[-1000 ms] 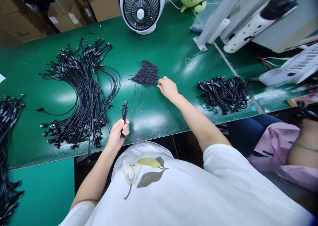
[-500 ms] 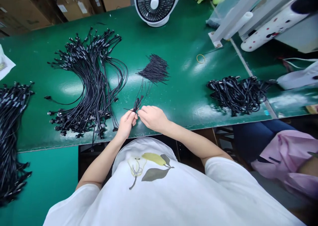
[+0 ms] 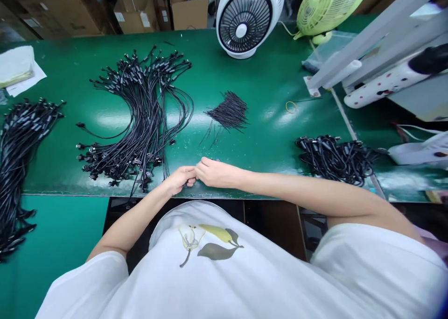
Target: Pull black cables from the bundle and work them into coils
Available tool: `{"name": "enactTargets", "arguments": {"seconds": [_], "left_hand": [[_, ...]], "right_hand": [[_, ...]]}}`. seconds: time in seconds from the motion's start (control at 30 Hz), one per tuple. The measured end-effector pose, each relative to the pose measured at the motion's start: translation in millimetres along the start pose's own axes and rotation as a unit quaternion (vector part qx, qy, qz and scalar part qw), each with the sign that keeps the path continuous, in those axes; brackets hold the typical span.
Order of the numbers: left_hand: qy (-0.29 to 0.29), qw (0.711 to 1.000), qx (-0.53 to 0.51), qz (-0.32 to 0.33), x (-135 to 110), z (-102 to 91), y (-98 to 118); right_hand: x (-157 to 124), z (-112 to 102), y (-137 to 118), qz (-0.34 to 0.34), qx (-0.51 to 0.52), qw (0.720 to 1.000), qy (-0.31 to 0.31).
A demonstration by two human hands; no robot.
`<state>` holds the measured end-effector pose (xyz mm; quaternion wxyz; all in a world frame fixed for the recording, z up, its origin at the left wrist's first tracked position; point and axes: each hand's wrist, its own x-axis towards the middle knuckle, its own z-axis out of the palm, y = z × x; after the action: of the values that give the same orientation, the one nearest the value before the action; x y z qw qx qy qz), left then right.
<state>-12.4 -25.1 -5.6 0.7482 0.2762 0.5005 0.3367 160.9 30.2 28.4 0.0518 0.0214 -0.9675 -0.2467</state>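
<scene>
My left hand (image 3: 179,179) and my right hand (image 3: 214,173) meet at the near edge of the green table (image 3: 266,76), fingers pinched together. The folded black cable seen in them earlier is hidden inside the fingers now. A large fan of loose black cables (image 3: 140,113) lies just left of my hands. A small heap of thin black ties (image 3: 229,112) sits beyond my hands. A pile of bundled cables (image 3: 338,158) lies to the right, past my right forearm.
A white desk fan (image 3: 247,17) and a green fan (image 3: 327,3) stand at the back. Another cable pile (image 3: 17,137) is at far left, cardboard boxes (image 3: 136,13) behind. A yellow rubber band (image 3: 290,106) and a metal frame (image 3: 367,43) are at right.
My right hand left the tie heap and came back to my left hand, which held a folded cable. Both hands then sank to the table's near edge, and the cable went out of sight.
</scene>
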Motion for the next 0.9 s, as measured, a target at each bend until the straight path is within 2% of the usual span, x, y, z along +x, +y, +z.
{"name": "enactTargets", "arguments": {"seconds": [0.1,0.17,0.27,0.33,0.4,0.43,0.5,0.57,0.6,0.63,0.67,0.7,0.77,0.83,0.87,0.9], "left_hand": [[0.004,0.999,-0.03,-0.039,3,5.1,-7],[0.036,0.997,-0.064,-0.029,6,9.1,-11],[0.1,0.988,-0.117,0.006,13,11.4,-12],[0.126,0.981,-0.145,0.032,17,8.6,-8],[0.123,0.977,-0.158,0.077,19,2.9,-2],[0.119,0.974,-0.154,0.115,17,-0.4,2],[0.127,0.964,-0.093,0.214,10,-6.2,9],[0.142,0.943,0.033,0.299,-1,-9.6,13],[0.135,0.93,0.108,0.323,-6,-10.4,14],[0.117,0.919,0.179,0.331,-11,-10.7,14],[0.091,0.91,0.239,0.326,-13,-10.9,12],[0.067,0.905,0.281,0.313,-13,-11.2,10],[0.058,0.912,0.295,0.279,-8,-13.0,5],[0.075,0.944,0.226,0.227,0,-15.7,3],[0.08,0.961,0.174,0.202,3,-16.9,4],[0.083,0.971,0.126,0.188,4,-17.6,6]], "right_hand": [[4,0,-6,-0.028,-0.015,0.999,-0.037],[9,1,-6,-0.004,0.006,0.998,-0.064],[19,6,-2,0.093,0.111,0.984,-0.106],[25,10,1,0.184,0.203,0.955,-0.114],[30,14,2,0.296,0.286,0.907,-0.089],[31,16,2,0.354,0.332,0.872,-0.065],[30,22,2,0.439,0.449,0.778,-0.01],[26,26,4,0.468,0.558,0.685,0.026],[24,27,5,0.472,0.585,0.658,0.035],[22,27,5,0.478,0.588,0.651,0.041],[20,25,5,0.486,0.57,0.661,0.044],[19,22,4,0.492,0.537,0.683,0.047],[19,13,-2,0.48,0.467,0.741,0.05],[22,6,-13,0.423,0.438,0.792,0.045],[24,5,-19,0.394,0.442,0.805,0.039],[26,5,-23,0.374,0.456,0.807,0.031]]}}
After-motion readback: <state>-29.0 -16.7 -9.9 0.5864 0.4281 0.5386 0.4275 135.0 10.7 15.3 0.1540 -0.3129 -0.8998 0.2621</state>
